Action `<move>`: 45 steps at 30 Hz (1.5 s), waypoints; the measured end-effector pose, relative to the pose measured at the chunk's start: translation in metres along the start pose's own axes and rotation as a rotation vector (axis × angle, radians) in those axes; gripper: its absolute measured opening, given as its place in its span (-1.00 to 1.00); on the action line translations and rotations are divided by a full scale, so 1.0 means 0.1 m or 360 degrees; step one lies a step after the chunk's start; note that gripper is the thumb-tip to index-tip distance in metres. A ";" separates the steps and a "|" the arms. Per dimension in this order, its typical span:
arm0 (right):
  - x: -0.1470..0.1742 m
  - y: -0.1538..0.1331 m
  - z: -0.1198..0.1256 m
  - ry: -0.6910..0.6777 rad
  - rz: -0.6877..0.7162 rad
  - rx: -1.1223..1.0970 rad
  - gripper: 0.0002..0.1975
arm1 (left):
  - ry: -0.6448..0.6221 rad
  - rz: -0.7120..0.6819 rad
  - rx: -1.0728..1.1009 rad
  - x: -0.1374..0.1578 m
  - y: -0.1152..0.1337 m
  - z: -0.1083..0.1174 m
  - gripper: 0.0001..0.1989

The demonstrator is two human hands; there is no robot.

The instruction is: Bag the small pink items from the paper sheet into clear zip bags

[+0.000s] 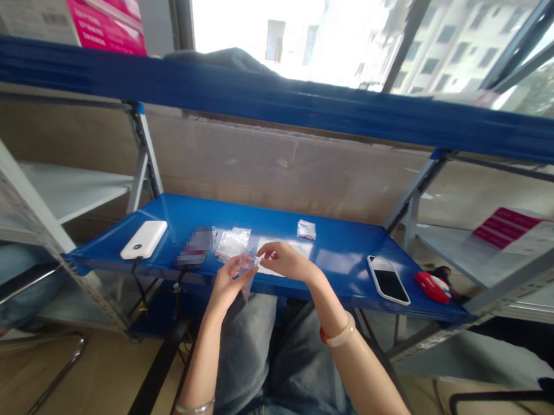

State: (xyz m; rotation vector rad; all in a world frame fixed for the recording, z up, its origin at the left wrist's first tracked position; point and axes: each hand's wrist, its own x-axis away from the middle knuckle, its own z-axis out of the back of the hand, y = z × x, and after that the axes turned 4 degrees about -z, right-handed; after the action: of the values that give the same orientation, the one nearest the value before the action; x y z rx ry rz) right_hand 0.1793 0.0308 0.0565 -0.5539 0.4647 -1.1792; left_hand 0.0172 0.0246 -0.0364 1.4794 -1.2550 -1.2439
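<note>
Over the front edge of the blue shelf, my left hand [232, 280] is closed on a clear plastic bag [247, 285], which hangs down below the fingers. My right hand [283, 261] meets it from the right, fingertips pinched near the bag's top; whatever is between them is too small to make out. Just behind my left hand lies a pile of clear plastic bags [234, 242]. A white sheet [303, 248] lies partly covered by my right hand. Farther back is a small stack of filled clear packets [306, 229].
A white power bank [144, 239] with a cable lies at the left, beside a blurred-out phone-like object [197, 246]. On the right are a white-framed phone [388, 280] and a red pouch-like item [433, 287]. A blue upper beam [269, 100] crosses above the shelf.
</note>
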 end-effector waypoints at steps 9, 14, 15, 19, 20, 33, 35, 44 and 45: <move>0.39 0.05 -0.60 0.0231 -0.0131 -0.0943 -0.26 | 0.0132 -0.0118 0.0054 0.08 0.14 -0.20 -0.57; 0.31 0.18 -0.78 0.0254 -0.0052 -0.1584 -0.30 | 0.0065 -0.0091 0.0081 0.19 0.31 -0.27 -0.54; 0.32 0.19 -0.76 0.0240 -0.0053 -0.1647 -0.32 | 0.0036 -0.0072 0.0090 0.20 0.33 -0.27 -0.52; 0.41 0.17 -0.68 0.0213 -0.0056 -0.1689 -0.40 | -0.0013 -0.0052 0.0124 0.20 0.34 -0.25 -0.55; 0.43 0.16 -0.67 0.0195 -0.0041 -0.1684 -0.40 | -0.0002 -0.0068 0.0126 0.19 0.33 -0.25 -0.59; 0.41 0.23 -0.63 0.0466 -0.0188 -0.1829 -0.57 | 0.0021 -0.0079 0.0277 0.19 0.33 -0.26 -0.64; 0.44 0.25 -0.59 0.0464 -0.0181 -0.1815 -0.62 | 0.0039 -0.0082 0.0281 0.18 0.31 -0.25 -0.66; 0.48 0.24 -0.54 0.0630 -0.0179 -0.1548 -0.67 | 0.0002 -0.0017 0.0148 0.21 0.34 -0.23 -0.71; 0.48 0.24 -0.54 0.0668 -0.0201 -0.1548 -0.66 | -0.0002 -0.0020 0.0134 0.20 0.34 -0.23 -0.72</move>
State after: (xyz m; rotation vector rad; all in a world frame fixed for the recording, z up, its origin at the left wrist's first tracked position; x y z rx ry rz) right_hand 0.1789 -0.0163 -0.0026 -1.1794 1.4098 -1.1433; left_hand 0.0344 -0.0018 -0.0027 1.5489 -1.3145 -1.2135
